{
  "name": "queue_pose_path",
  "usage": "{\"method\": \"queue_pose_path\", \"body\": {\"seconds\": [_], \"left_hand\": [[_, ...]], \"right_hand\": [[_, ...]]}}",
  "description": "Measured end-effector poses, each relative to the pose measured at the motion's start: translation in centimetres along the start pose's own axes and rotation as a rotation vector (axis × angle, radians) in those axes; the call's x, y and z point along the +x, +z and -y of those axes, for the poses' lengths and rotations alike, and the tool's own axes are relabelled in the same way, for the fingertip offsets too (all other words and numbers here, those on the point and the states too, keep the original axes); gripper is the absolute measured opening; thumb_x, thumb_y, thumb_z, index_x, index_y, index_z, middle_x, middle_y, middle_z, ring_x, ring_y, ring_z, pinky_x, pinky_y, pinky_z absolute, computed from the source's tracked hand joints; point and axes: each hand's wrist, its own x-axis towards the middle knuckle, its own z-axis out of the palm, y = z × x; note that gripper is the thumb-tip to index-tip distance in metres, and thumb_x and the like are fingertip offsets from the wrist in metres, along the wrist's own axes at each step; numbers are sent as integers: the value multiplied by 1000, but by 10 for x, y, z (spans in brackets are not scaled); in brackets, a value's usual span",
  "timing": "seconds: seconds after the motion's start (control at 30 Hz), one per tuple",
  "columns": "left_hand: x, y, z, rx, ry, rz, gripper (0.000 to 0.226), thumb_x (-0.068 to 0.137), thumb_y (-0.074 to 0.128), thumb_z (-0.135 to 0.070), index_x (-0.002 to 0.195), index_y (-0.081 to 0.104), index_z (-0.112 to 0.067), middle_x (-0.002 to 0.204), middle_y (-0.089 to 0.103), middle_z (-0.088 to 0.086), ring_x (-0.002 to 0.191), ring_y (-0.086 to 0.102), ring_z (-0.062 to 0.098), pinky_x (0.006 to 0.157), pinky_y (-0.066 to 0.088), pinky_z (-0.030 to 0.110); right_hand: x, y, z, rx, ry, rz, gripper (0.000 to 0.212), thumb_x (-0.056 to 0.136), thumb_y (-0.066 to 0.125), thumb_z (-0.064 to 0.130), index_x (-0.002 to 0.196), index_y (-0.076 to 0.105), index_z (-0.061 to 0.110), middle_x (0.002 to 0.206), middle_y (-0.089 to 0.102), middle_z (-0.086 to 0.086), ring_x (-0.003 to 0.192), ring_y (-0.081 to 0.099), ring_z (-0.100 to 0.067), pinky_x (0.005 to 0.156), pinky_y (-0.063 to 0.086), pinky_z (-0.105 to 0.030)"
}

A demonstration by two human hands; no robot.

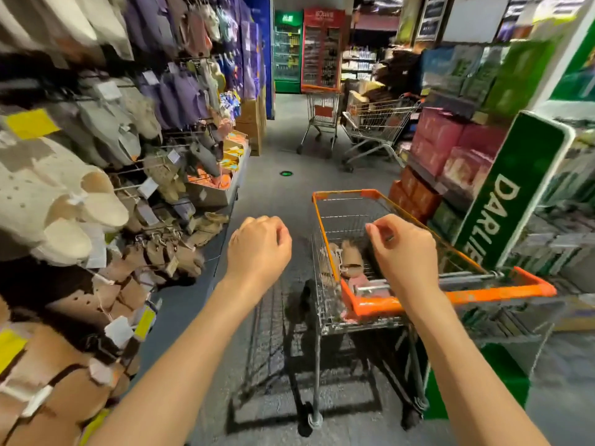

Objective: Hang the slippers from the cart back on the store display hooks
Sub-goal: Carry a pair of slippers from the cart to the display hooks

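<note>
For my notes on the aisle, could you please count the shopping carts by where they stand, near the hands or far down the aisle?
Cart near the hands, orange-trimmed, with slippers inside: 1
Carts far down the aisle: 2, one facing the camera, one angled beside it
Total: 3 carts
</note>
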Motion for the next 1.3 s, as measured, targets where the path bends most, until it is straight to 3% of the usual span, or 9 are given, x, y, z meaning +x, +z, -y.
{"method": "queue_pose_path", "body": {"seconds": [0.17, 0.37, 0.67, 0.83, 0.93, 1.03, 1.17, 1.23, 1.3], "left_hand": [[131, 68, 56, -14, 59, 67, 26, 94, 43, -20, 95, 67, -10, 96, 67, 5, 96, 53, 25, 79, 41, 34], [249, 148, 68, -78, 118, 178, 28, 96, 40, -21, 97, 66, -9, 99, 67, 7, 100, 52, 28, 78, 41, 36], [361, 301, 78, -260, 184, 282, 27, 99, 38, -19, 110, 61, -8, 109, 62, 9, 105, 49, 27, 89, 35, 33], [385, 395, 63, -425, 71, 405, 41, 94, 29, -25, 106, 62, -3, 107, 63, 14, 102, 54, 33, 91, 34, 33], [385, 446, 53, -406, 78, 594, 50, 92, 22, -31, 108, 60, -3, 111, 63, 15, 106, 54, 35, 97, 36, 38], [396, 482, 47, -324, 135, 791, 31, 99, 34, -15, 114, 56, 1, 120, 58, 20, 117, 49, 36, 104, 32, 41], [405, 527, 33, -262, 207, 884, 34, 94, 32, -17, 103, 60, 1, 103, 64, 20, 99, 60, 36, 92, 37, 38], [402, 543, 25, -195, 340, 1025, 37, 96, 31, -18, 117, 53, 3, 121, 57, 21, 114, 53, 36, 97, 38, 40], [397, 560, 22, -137, 435, 1219, 38, 100, 31, -14, 133, 41, 0, 138, 44, 17, 129, 39, 31, 106, 30, 37]], "right_hand": [[96, 104, -18, -21, 126, -36, 19, 89, 58, 29, 83, 66, 14, 81, 71, -9, 79, 64, -31, 69, 48, -36], [168, 176, -59, -135, 288, -112, 19, 89, 56, 28, 82, 65, 12, 81, 70, -13, 79, 64, -35, 68, 48, -39], [245, 290, -139, -156, 557, -199, 19, 91, 54, 27, 88, 67, 13, 85, 72, -11, 83, 65, -31, 72, 47, -35], [272, 354, -186, -94, 801, -289, 15, 91, 56, 19, 89, 68, 10, 85, 72, -7, 78, 65, -22, 67, 38, -25], [290, 382, -213, -116, 931, -253, 17, 92, 54, 23, 89, 67, 12, 85, 69, -2, 76, 59, -15, 66, 37, -24], [294, 401, -244, -139, 1094, -244, 20, 92, 52, 28, 89, 66, 14, 86, 70, -4, 82, 63, -22, 69, 46, -31], [287, 425, -280, -128, 1280, -287, 20, 92, 51, 26, 86, 65, 13, 78, 68, -3, 77, 62, -21, 70, 46, -32], [281, 438, -292, -103, 1359, -337, 19, 91, 51, 24, 80, 63, 14, 74, 66, -4, 73, 60, -21, 68, 47, -32], [274, 449, -305, -98, 1443, -385, 19, 88, 48, 24, 76, 59, 15, 74, 63, -5, 70, 58, -20, 60, 44, -28]]}}
